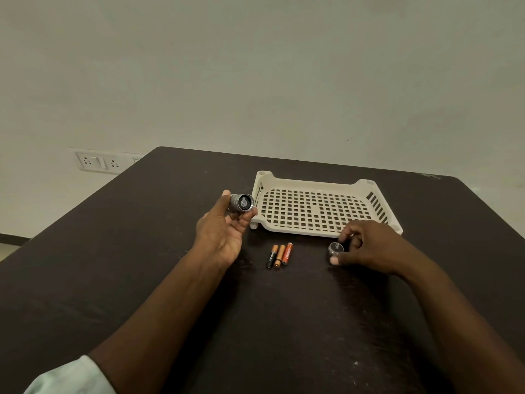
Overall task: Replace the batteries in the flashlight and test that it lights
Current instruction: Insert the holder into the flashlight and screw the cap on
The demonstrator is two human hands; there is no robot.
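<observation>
Right hand [366,245] is pinching the flashlight cap [335,248] low on the counter [142,251]; left hand [224,231] is gripping the opened flashlight [241,202]. Three AAA batteries [279,255] are lying between them, probably not yet loaded; closing and testing remain. Farther, the white perforated tray [315,211] is limiting room.

white slotted tray [309,233], dark table [142,251], wall sockets [98,161]
</observation>
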